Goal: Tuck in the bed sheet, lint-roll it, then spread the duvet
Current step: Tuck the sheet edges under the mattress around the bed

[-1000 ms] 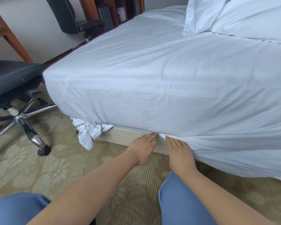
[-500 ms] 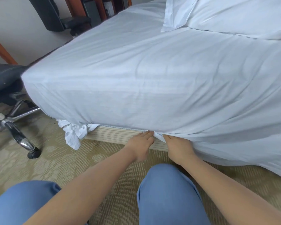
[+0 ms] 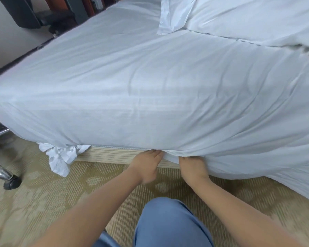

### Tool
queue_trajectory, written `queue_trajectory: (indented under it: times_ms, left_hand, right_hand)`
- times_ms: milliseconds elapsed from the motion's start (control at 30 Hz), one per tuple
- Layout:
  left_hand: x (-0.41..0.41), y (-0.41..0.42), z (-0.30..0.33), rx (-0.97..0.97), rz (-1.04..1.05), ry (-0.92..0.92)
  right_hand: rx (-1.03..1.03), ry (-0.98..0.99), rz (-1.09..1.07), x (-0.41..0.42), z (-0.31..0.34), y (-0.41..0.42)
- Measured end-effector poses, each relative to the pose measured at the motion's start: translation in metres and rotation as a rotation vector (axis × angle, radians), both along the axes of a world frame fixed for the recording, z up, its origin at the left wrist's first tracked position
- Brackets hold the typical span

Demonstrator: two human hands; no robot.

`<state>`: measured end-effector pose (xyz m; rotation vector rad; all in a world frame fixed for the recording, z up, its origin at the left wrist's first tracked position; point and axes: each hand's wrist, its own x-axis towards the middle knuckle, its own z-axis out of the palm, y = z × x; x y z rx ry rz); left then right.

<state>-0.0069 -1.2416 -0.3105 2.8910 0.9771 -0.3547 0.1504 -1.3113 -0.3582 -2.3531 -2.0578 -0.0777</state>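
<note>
The bed sheet (image 3: pixel 150 90) covers the top and near side of the mattress; left of the hands its lower edge is tucked in above the striped bed base (image 3: pixel 114 155), while to the right it hangs loose down to the carpet (image 3: pixel 43 202). Two hands meet at that edge. The left hand (image 3: pixel 147 164) lies with fingers straight, their tips at the seam between mattress and base. The right hand (image 3: pixel 193 166) has its fingertips hidden under the hanging sheet, so I cannot tell whether they are clenched or released. One crumpled bunch of sheet (image 3: pixel 61 157) hangs out at the corner. One pillow (image 3: pixel 173 15) and the folded duvet (image 3: pixel 257 20) lie at the far end, both cut off by the frame. A chair caster (image 3: pixel 11 181) shows at the left; the chair itself is cut off. One blue-clad knee (image 3: pixel 169 223) is below.
</note>
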Motion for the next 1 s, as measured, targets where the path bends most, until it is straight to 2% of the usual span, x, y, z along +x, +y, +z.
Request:
queue_trajectory:
  times_ms: [167,267,367,467,567,633,733,900,1000]
  left_hand:
    - [-0.002,0.002,-0.006,-0.006,-0.043,0.067]
    - [-0.002,0.002,-0.010,0.003,-0.070,0.091]
    - [-0.004,0.001,-0.011,0.054,-0.137,0.048]
    - [0.003,0.000,-0.014,0.117,-0.348,-0.161]
    - [0.020,-0.003,-0.012,0.229,-0.510,-0.286]
    - [0.032,-0.005,-0.006,0.264,-0.578,-0.382]
    - [0.042,-0.003,-0.002,0.280,-0.606,-0.477]
    - [0.042,-0.012,0.007,0.264,-0.549,-0.621]
    - [0.039,-0.006,0.021,0.305,-0.546,-0.642]
  right_hand:
    - [-0.204,0.141,-0.118,0.003,0.015,0.009]
    - [-0.242,0.243,-0.205,0.005,0.017,0.014]
    - [-0.282,0.264,-0.185,0.008,0.017,0.005]
    - [-0.170,0.193,-0.067,0.018,0.019,-0.012]
    - [0.142,0.077,0.057,0.031,0.027,-0.032]
    - [0.260,-0.027,0.149,0.041,0.030,-0.045]
    - [0.383,-0.136,0.255,0.052,0.038,-0.063]
    - [0.451,-0.216,0.241,0.060,0.047,-0.075]
    - [0.524,-0.322,0.246,0.063,0.063,-0.076]
